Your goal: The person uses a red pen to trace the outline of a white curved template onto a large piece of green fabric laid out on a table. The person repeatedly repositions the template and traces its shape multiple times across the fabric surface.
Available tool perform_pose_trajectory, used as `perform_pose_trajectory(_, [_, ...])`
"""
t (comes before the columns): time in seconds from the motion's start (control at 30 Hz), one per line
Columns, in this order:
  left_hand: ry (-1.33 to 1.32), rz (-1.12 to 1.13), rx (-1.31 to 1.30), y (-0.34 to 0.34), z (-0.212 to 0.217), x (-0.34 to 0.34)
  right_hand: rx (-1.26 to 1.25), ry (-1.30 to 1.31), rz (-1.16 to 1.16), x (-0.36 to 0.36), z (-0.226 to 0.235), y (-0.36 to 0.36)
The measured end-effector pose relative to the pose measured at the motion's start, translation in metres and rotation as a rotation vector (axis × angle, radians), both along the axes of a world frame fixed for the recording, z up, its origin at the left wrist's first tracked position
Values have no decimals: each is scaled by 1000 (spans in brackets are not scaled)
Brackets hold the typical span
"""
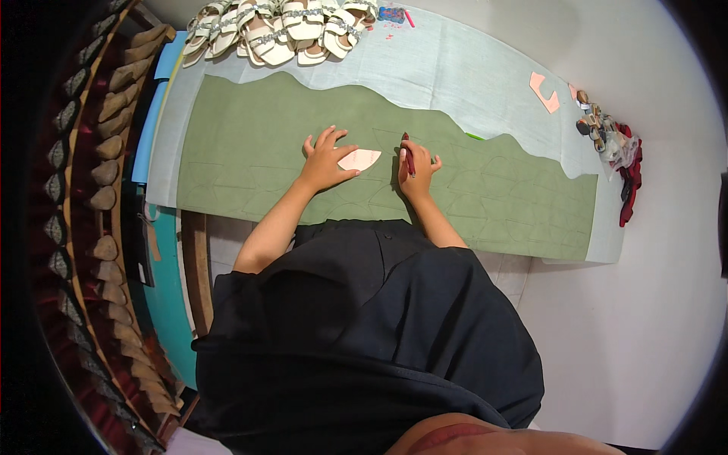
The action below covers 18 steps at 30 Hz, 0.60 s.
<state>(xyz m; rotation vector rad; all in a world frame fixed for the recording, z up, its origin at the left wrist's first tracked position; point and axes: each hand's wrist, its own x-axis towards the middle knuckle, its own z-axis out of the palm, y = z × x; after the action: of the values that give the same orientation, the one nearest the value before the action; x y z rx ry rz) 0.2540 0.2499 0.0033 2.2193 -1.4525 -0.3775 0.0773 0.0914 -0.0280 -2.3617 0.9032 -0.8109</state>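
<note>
While the left hand (324, 161) lies over the green sheet (262, 125), its fingers are spread, with thumb and fingertips at the left part of a small pale pink template (362, 159). Template lies flat on the sheet, between the two hands, curved on its lower edge and pointed at the right end. Right hand (416, 168) is just right of it, apart from the template, thumb and fingers pinching a dark red pen (410, 161); its other fingers are partly curled. Whether the pen's tip meets the sheet can't be told (too small, partly covered by the hand).

Green sheet spreads wide across the table, wavy far edge, thin outlines drawn over much of it. Under it, a pale blue-grey table cover (455, 64). Far left on the cover: a bunch of white sandals (265, 36) with decorated straps. Just right of them, a small blue item (391, 14) and a pink marker (410, 19). Far right: a notched pink cutout (543, 94), then small containers (595, 130) beside a dark red cloth (629, 189). Left side: rack rows of brown shoe lasts (105, 172) and dark patterned shoes (54, 189).
</note>
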Motion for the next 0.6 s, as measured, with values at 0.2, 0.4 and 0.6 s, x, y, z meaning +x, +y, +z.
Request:
perform_pose_trajectory(0.2, [-25,-2,-18,2,-1,-3,-9,-6,4,-1,-1,0])
perform_pose_trajectory(0.4, [-31,12,-28,3,-6,-6,-17,-13,11,-1,0,0])
perform_pose_trajectory(0.6, [-29,10,-36,4,-8,-6,-6,-6,16,-1,2,1])
